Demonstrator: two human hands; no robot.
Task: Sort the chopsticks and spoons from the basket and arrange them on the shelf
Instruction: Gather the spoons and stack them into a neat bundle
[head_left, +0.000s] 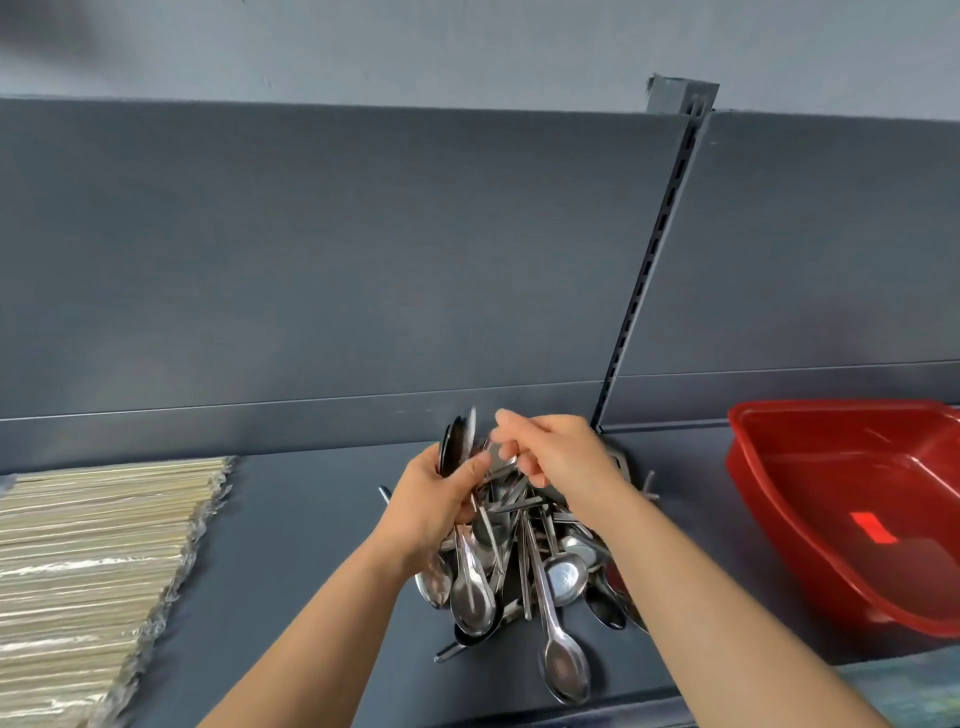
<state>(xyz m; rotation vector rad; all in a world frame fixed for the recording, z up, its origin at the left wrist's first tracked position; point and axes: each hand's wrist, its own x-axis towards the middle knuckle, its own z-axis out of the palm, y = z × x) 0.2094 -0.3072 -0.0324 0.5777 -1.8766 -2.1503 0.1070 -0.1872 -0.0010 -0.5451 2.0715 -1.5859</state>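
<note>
A heap of steel spoons (540, 577) lies on the dark grey shelf (311, 519), handles and bowls crossing every way. My left hand (434, 501) grips a bunch of spoons (457, 441) held upright, bowls up, above the heap's left side. My right hand (556, 452) pinches a spoon handle (501, 457) just right of that bunch. Wrapped chopsticks (93, 571) lie in a wide flat layer at the shelf's left end.
A red plastic basket (852, 499) stands on the shelf at the right. A slotted upright post (649, 270) rises behind the spoons against the grey back panel. Bare shelf lies between the chopsticks and the spoons.
</note>
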